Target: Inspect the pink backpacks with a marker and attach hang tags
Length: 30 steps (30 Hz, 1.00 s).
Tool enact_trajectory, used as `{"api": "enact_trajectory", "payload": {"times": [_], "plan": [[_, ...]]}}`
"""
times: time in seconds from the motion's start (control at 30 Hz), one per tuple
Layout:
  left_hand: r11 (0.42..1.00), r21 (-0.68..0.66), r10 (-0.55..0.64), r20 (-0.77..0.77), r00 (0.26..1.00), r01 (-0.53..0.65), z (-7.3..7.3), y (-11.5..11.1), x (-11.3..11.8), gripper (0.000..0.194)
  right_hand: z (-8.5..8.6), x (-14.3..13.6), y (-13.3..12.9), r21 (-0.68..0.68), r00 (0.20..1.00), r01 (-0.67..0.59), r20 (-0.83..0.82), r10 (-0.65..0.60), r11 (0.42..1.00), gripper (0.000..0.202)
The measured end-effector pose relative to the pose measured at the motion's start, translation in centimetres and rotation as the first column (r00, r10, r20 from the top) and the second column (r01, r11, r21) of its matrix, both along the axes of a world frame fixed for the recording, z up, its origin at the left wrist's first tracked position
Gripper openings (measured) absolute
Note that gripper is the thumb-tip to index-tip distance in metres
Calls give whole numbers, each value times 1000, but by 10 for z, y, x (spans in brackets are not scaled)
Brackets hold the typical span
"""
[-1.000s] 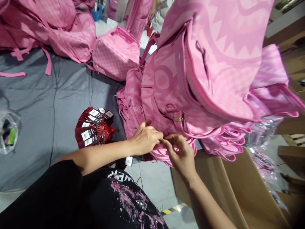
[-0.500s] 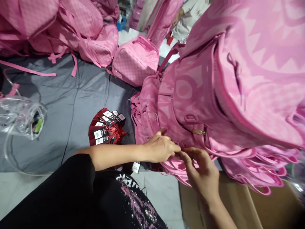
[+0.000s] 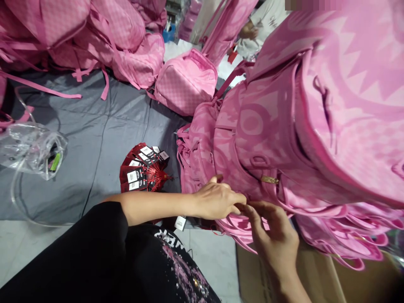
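My left hand (image 3: 217, 200) reaches in from the left, its fingers pinched at the lower edge of a pink patterned backpack (image 3: 255, 126). Close against it, my right hand (image 3: 274, 231) has its thumb and fingertips pressed together. What lies between the fingertips is too small to make out. The backpack stands among other pink bags, with a gold-coloured metal piece (image 3: 269, 179) on its side just above my right hand. Left of the bags, a fanned bundle of red and black tags (image 3: 142, 168) with white labels and red strings lies on the grey cloth (image 3: 78, 147).
Pink checkered bags (image 3: 186, 82) are piled along the back. A clear plastic bag (image 3: 34, 147) with a green item lies at the left. Cardboard boxes (image 3: 259, 273) stand below the backpacks. Another person's hand (image 3: 249, 31) shows at the top.
The whole view has shifted slightly, so the bags and both hands appear a little farther right. My hands remain together at the backpack's lower edge.
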<state>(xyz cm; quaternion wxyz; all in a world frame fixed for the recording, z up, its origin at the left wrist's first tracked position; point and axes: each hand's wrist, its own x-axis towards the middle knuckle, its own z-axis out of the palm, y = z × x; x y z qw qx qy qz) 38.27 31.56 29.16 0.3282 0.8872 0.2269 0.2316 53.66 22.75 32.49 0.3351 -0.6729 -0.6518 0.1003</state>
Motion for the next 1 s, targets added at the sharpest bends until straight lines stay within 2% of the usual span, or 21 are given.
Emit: {"api": "enact_trajectory", "payload": {"times": [0.07, 0.17, 0.27, 0.33, 0.43, 0.53, 0.6, 0.7, 0.8, 1.0], "plan": [[1000, 5, -10, -1, 1000, 10, -1, 1, 0, 11, 0, 0, 0, -2, 1000, -3, 5, 3, 1000, 15], [998, -20, 58, 70, 996, -56, -4, 2, -2, 7, 4, 0, 0, -40, 1000, -18, 23, 19, 999, 14], [992, -121, -3, 176, 984, 24, -10, 4, -3, 27, 9, 1, 2, -105, 997, -36, 69, 44, 994, 21], [989, -127, -43, 220, 975, 73, -14, 5, -3, 37, 11, 1, 4, -174, 987, -63, 132, 87, 983, 31], [991, -103, -54, 230, 972, 79, -18, 6, -1, 34, 9, 1, 6, -242, 977, -88, 166, 131, 966, 34], [993, -101, -46, 212, 976, 69, -19, 9, 1, 32, 8, 3, 6, -215, 995, -67, 61, 82, 974, 31], [993, -96, -42, 212, 976, 63, -19, 10, 2, 32, 9, 3, 6, -248, 994, -95, 24, 104, 964, 33], [996, -70, -44, 199, 979, 59, -18, 11, 3, 33, 12, 3, 7, -302, 980, -127, 106, 165, 945, 33], [998, -39, -41, 159, 986, 48, -17, 11, 3, 33, 13, 1, 8, -254, 978, -119, 136, 158, 960, 32], [998, 8, -61, 172, 983, 60, -19, 10, 4, 35, 13, 1, 10, -156, 969, -143, 180, 170, 977, 28]]}}
